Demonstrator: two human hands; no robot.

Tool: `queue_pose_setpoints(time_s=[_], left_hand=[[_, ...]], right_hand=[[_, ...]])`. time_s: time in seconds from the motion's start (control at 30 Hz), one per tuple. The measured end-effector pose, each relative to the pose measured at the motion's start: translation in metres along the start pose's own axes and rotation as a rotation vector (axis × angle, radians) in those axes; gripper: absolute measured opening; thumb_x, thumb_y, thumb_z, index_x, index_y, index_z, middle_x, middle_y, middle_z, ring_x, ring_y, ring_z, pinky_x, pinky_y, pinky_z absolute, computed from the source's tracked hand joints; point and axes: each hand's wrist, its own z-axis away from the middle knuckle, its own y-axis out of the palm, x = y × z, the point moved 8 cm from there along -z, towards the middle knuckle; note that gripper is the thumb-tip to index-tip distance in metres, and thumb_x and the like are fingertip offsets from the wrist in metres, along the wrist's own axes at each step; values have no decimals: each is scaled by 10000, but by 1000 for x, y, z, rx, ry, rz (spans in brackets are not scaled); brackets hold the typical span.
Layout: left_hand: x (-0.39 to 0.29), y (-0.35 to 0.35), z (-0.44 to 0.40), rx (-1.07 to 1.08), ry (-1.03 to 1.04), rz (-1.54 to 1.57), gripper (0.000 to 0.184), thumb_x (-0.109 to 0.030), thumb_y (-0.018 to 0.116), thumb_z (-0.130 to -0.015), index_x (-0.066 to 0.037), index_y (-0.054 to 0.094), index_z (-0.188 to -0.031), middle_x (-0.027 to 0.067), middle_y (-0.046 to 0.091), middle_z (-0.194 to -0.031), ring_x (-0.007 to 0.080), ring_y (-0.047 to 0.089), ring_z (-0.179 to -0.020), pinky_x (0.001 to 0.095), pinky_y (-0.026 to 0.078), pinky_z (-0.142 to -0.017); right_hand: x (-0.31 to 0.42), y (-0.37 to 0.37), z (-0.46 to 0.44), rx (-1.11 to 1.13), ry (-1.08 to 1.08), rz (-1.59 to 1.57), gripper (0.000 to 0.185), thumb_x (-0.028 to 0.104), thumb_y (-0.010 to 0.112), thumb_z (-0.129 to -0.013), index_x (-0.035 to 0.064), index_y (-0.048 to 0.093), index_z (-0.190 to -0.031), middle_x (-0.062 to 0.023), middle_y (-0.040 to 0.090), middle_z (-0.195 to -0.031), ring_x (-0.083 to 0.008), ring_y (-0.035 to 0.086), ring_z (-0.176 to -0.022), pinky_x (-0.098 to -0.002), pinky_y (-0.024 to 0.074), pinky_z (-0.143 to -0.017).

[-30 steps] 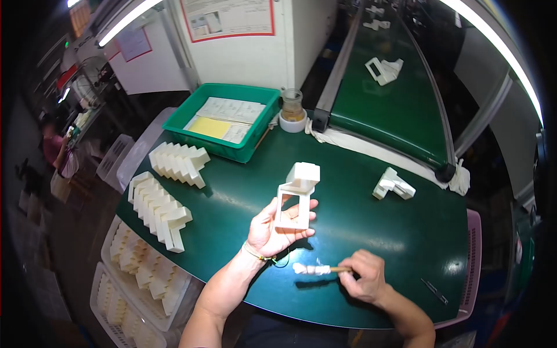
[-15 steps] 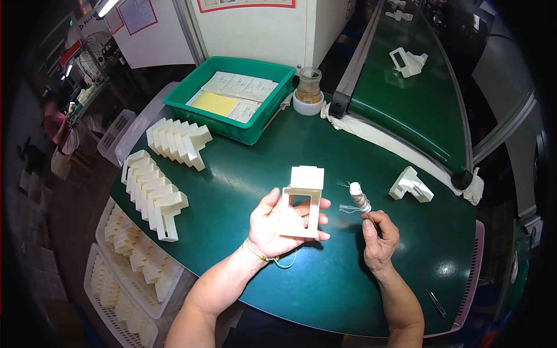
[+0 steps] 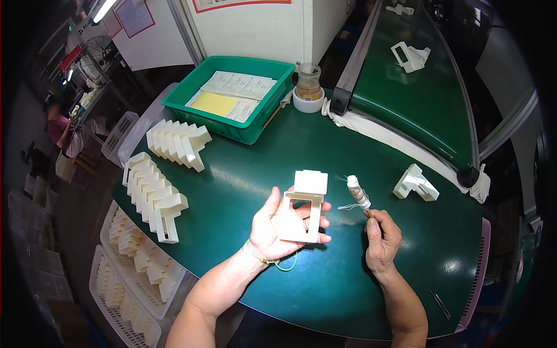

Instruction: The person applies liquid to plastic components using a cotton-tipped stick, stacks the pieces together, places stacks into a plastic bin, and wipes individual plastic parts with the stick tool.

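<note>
In the head view, the left hand (image 3: 270,232) is turned palm up near the middle of the green table (image 3: 342,296), cradling a white frame (image 3: 316,220); its fingers reach loosely spread behind the frame, with some tips showing past the right side, while the thumb points up along the left side. The frame's opening faces up, and a solid block sits at its far end. To the right, the right hand (image 3: 383,238) has its thumb and fingers closed on the near end of a stick (image 3: 358,192), whose far end is wrapped in white, with loose threads hanging to the left. The stick and the frame are apart. Farther right, a white piece (image 3: 416,182) lies on the table, and tweezers (image 3: 440,304) lie near the right edge. On the left stand two rows of white pieces, a far row (image 3: 178,145) and a near row (image 3: 155,197). At the far side, a green bin (image 3: 212,124) holds papers (image 3: 241,84), just beside a glass jar (image 3: 308,75) set in a white holder (image 3: 308,105). A conveyor belt (image 3: 406,104) at the far right carries more white pieces, with a white cloth (image 3: 394,139) along its near end.
</note>
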Motion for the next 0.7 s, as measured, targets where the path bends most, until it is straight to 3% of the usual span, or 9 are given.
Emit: queue_pose_setpoints(time_s=[0.3, 0.43, 0.47, 0.57, 0.7], left_hand=[[-2, -3, 1, -16, 3, -26, 623, -533, 273, -962, -102, 312, -1411, 217, 466, -1291, 364, 544, -1079, 590, 427, -931], [-14, -5, 2, -115, 202, -520, 566, -354, 558, -917, -53, 345, -1348, 150, 504, -1228, 246, 564, -1065, 465, 511, -884], [-16, -9, 6, -208, 266, -611, 576, -228, 661, -857, -39, 356, -1307, 105, 513, -1186, 198, 569, -1046, 421, 524, -870], [-25, 2, 12, -319, 437, -971, 632, -76, 741, -747, -42, 368, -1255, 87, 506, -1146, 158, 541, -1027, 320, 477, -895], [-27, 14, 16, -358, 637, -1194, 682, -37, 777, -674, -45, 368, -1219, 100, 503, -1153, 162, 538, -1023, 296, 455, -883]], right_hand=[[4, 3, -1, -5, -20, -40, 145, 72, 574, -877, -45, 612, -954, -27, 463, -663, -91, 392, -566, -248, 306, -508], [4, 2, -2, -9, -8, -50, 134, 67, 577, -881, -41, 611, -953, -21, 465, -664, -81, 383, -556, -239, 304, -500], [6, 1, -1, -10, -7, -47, 134, 67, 577, -881, -41, 611, -953, -21, 465, -664, -81, 383, -556, -239, 304, -500], [8, 4, -1, -7, 9, -81, 129, 63, 584, -881, -38, 612, -956, -18, 467, -658, -79, 386, -550, -241, 306, -493], [24, 9, -1, 36, -38, -22, 95, 58, 618, -861, -17, 639, -917, -40, 481, -610, -111, 435, -509, -265, 343, -472]])
